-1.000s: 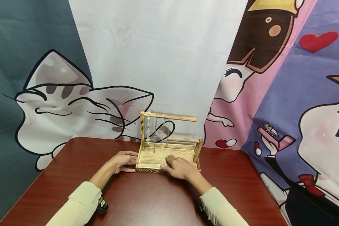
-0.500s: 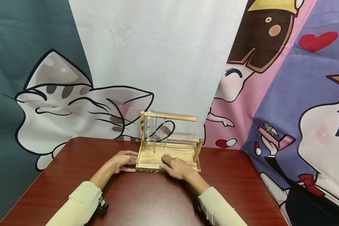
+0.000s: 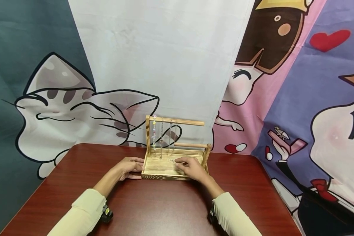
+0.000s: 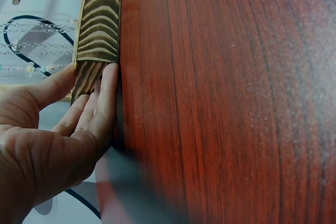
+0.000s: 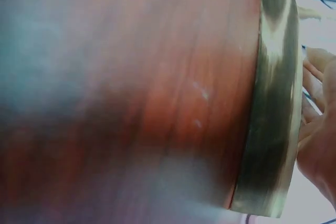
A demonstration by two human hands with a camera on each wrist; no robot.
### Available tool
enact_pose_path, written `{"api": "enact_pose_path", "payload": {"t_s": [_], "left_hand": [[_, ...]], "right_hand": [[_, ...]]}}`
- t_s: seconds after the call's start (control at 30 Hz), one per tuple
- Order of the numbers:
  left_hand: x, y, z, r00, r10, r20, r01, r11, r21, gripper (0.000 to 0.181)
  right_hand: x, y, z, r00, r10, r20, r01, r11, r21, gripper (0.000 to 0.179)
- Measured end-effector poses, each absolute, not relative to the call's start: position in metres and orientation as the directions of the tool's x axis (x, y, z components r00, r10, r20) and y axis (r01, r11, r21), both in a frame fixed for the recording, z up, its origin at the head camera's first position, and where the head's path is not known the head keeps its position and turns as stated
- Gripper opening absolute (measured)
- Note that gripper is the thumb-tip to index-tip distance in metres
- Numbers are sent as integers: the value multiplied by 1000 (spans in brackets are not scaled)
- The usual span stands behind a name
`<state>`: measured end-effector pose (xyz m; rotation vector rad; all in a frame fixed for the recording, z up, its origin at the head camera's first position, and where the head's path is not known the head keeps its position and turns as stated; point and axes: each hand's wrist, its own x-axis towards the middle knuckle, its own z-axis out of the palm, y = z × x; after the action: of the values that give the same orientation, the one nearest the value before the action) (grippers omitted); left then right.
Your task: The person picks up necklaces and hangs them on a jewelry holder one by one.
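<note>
A wooden jewelry stand [image 3: 159, 167] with a shallow tray sits at the middle back of the table. My left hand [image 3: 130, 168] holds its left end; in the left wrist view the hand's thumb and fingers [image 4: 107, 85] lie about the tray's striped corner. Over the tray, my right hand [image 3: 191, 167] pinches a thin silvery chain [image 3: 171, 161] at its fingertips; the chain's exact form is too small to tell. In the right wrist view this hand is partly hidden behind the tray's front wall [image 5: 275, 103].
From the stand's upper bar [image 3: 191, 122] hang a beaded strand [image 3: 154, 134] and several silvery chains [image 3: 161, 137]. A shorter lower bar [image 3: 190, 145] joins the right post. A cartoon-printed cloth [image 3: 165, 65] stands behind the red-brown table [image 3: 153, 203].
My right hand has shifted right and drawn its fingertips together, and a thin chain now shows at their tips. My left hand stays at the stand's left end.
</note>
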<state>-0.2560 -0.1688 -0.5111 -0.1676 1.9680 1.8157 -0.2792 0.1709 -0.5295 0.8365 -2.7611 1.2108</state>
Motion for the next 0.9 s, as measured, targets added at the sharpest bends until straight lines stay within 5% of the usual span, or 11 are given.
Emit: {"api": "enact_pose_path", "payload": {"t_s": [0.6, 0.9], "left_hand": [[-254, -170, -513, -890, 220, -400, -383, 116, 916, 64], [-255, -169, -512, -891, 217, -399, -382, 116, 917, 64]], "right_hand": [[-313, 177, -537, -926, -355, 131, -311, 515, -799, 15], [-318, 181, -546, -909, -384, 164, -378, 591, -712, 9]]}}
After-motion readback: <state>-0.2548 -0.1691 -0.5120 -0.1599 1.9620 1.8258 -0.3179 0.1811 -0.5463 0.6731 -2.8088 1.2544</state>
